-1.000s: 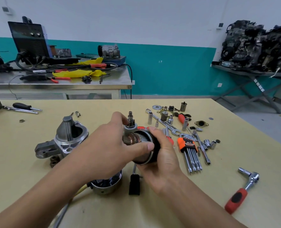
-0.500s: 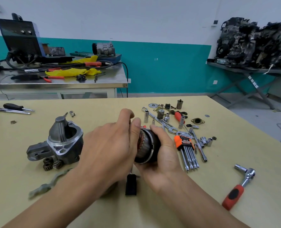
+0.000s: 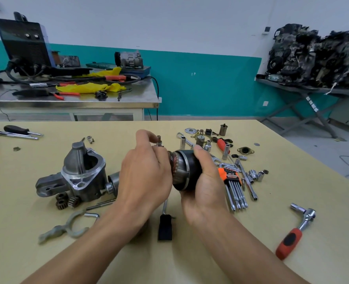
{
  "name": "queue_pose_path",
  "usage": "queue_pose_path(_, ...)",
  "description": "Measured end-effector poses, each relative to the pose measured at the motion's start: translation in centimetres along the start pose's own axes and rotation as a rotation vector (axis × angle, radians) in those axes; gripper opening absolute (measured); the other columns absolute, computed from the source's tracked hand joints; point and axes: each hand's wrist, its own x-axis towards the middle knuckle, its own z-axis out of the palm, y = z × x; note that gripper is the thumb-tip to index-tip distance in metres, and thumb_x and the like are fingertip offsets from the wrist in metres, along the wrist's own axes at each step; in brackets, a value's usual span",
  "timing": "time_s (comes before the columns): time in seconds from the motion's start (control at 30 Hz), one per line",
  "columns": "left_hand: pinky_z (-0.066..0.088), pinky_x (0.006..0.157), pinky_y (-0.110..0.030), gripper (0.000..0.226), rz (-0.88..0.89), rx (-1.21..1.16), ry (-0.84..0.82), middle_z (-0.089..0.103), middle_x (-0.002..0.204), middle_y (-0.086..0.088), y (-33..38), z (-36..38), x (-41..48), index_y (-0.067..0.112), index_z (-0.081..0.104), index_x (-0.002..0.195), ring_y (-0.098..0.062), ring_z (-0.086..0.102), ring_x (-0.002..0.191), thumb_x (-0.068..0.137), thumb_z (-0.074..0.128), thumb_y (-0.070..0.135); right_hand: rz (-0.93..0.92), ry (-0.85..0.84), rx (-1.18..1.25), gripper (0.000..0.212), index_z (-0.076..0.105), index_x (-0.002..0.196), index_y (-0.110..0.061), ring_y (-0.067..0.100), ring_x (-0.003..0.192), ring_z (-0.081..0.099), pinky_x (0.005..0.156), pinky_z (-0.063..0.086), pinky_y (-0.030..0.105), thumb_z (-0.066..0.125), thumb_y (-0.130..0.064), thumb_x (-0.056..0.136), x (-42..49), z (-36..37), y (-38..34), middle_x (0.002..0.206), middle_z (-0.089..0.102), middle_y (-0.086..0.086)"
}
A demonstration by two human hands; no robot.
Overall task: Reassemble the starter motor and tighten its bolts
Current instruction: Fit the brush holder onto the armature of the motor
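My right hand (image 3: 205, 187) grips the black motor body (image 3: 191, 170) just above the yellow table, thumb over its top. The copper-wound armature (image 3: 174, 162) sticks out of the body's left end. My left hand (image 3: 144, 177) covers that end and its fingertips pinch the armature's shaft (image 3: 159, 142), which points up and away. The grey cast nose housing (image 3: 81, 173) lies on the table to the left, open side up. Two small dark gears (image 3: 66, 200) lie at its front edge. Much of the armature is hidden behind my left hand.
Sockets, a spanner and loose small parts (image 3: 208, 140) lie right of my hands, beside an orange hex-key set (image 3: 233, 185). A red-handled ratchet (image 3: 294, 232) lies at the right. A grey lever fork (image 3: 67, 227) and a black-handled tool (image 3: 165, 224) lie near me. Screwdrivers (image 3: 19, 133) lie far left.
My left hand has slid up over the armature end and now pinches the shaft tip. The view has shifted, bringing the nose housing and the fork into fuller view.
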Motion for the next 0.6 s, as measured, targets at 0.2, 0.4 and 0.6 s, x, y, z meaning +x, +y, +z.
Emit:
queue_pose_path(0.2,0.046,0.055,-0.033,0.016,-0.321,-0.226,-0.025,0.063,0.085,-0.003,-0.8,0.0,0.7,0.028,0.051,0.09,-0.018,0.059,0.069,0.099,0.038,0.024,-0.248,0.011,-0.045,0.067,0.056,0.125,-0.007,0.021,0.07,0.072,0.06,0.058,0.034,0.085,-0.012,0.065,0.2,0.9,0.3,0.082,0.074,0.005)
queue_pose_path(0.4,0.041,0.053,-0.032,0.023,-0.463,-0.448,0.063,0.06,0.078,-0.007,-1.1,-0.6,0.8,0.02,0.06,0.088,-0.02,0.052,0.063,0.089,0.04,0.03,-0.256,-0.08,-0.049,0.078,0.058,0.124,-0.004,0.023,0.077,0.071,0.069,0.059,0.037,0.089,-0.024,0.055,0.4,3.4,0.9,0.098,0.07,0.015)
queue_pose_path(0.6,0.031,0.047,-0.027,0.023,-0.649,-0.656,0.035,0.047,0.06,-0.006,-0.9,-2.4,0.6,0.01,0.052,0.074,-0.019,0.04,0.049,0.096,0.046,0.014,-0.282,-0.173,-0.138,0.064,0.066,0.109,-0.006,0.019,0.073,0.071,0.065,0.057,0.031,0.088,-0.022,0.051,0.3,5.0,1.9,0.088,0.072,0.006)
